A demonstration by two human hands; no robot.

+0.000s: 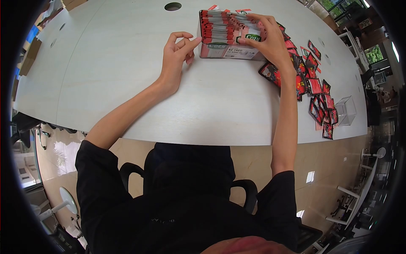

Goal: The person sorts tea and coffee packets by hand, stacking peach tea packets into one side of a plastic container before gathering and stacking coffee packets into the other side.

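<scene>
A clear box (207, 52) with a label on its front stands at the far side of the white table, filled with upright red-and-white COZY packets (218, 31). Over the box's right part is my right hand (270, 40), its thumb and fingers closed around packets at that end. My left hand (177, 53) is beside the box's left end, fingers bent and apart, thumb tip close to the corner. Nothing shows in my left hand.
Many red and black sachets (315, 86) lie scattered right of the box. A small clear container (345, 111) sits near the table's right edge. A round cable hole (173, 6) is at the far side; cardboard boxes (30, 57) are at far left.
</scene>
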